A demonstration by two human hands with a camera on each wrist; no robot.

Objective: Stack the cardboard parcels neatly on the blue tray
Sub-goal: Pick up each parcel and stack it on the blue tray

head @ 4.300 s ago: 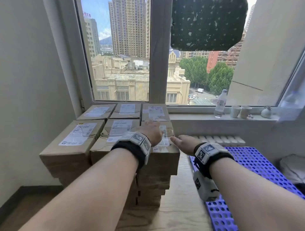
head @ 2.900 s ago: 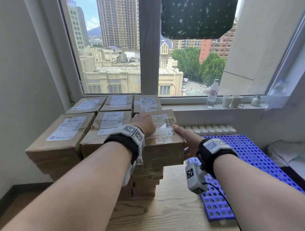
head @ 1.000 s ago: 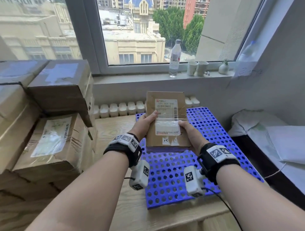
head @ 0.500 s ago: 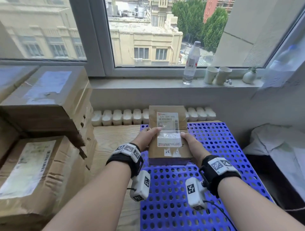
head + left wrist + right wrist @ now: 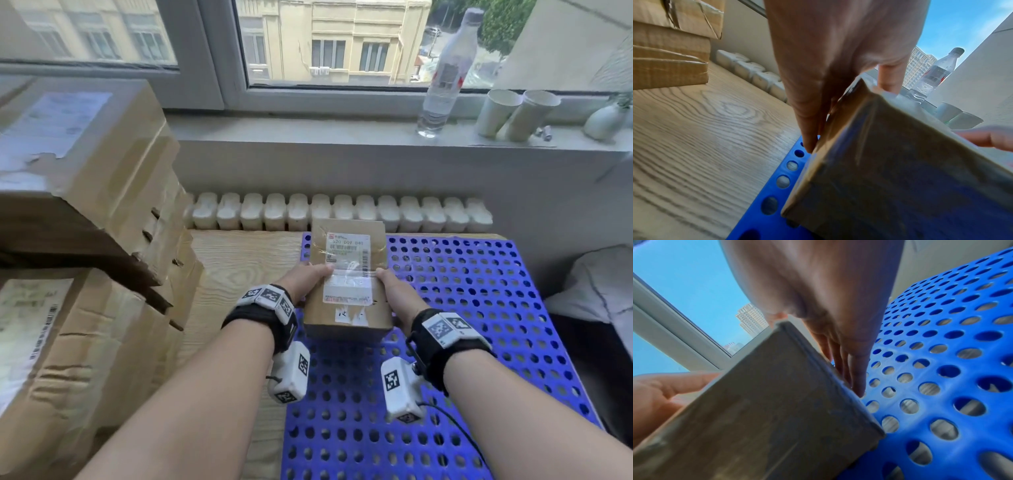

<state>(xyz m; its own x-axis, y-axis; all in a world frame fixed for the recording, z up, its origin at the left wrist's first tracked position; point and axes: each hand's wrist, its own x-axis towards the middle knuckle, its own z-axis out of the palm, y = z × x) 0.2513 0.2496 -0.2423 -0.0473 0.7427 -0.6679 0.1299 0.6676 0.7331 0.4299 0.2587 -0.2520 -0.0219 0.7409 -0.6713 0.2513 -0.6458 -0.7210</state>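
Both hands clamp one cardboard parcel [image 5: 347, 279] between them: the left hand [image 5: 303, 279] presses its left side wall with the thumb laid over the top edge onto the label, and the right hand [image 5: 394, 291] does the same on the right side wall. In the left wrist view the left fingers [image 5: 807, 113] run straight down the parcel's side, their tips close to the blue tray [image 5: 774, 216]; in the right wrist view the right fingers [image 5: 855, 369] lie flat down the opposite wall, tips just above the perforated surface. The parcel is a box with its long axis running near to far, labelled face up, the printed label [image 5: 347, 270] reading from the near side. It sits at the far left corner of the blue tray [image 5: 479, 308], its far end close to the tray's far edge; whether the base rests fully on the tray or hangs just above it cannot be told. Both forearms reach forward from the near edge, roughly parallel, wrists level, each carrying a black band with a white marker block. The tray lies on a wooden surface [image 5: 239, 260]. To the left stands a stack of cardboard parcels [image 5: 85, 212]. Beyond the tray runs a row of white radiator tops [image 5: 339, 210], and above it the windowsill carries a water bottle [image 5: 445, 75] and two paper cups [image 5: 513, 114].
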